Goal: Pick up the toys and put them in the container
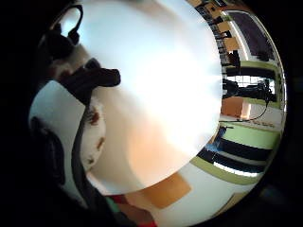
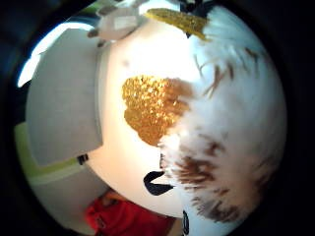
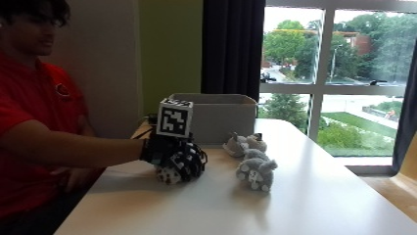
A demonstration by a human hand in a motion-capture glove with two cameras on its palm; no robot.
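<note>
Toy (image 3: 168,175) mostly hidden under gloved hand (image 3: 177,157)

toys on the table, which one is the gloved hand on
The white toy with brown flecks, under the right hand, whose fingers curl over it. The grey toy and the one by the container lie apart, untouched.

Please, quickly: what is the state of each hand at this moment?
Gloved right hand: closed around a white plush toy on the table.
Bare hand: not visible.
</note>
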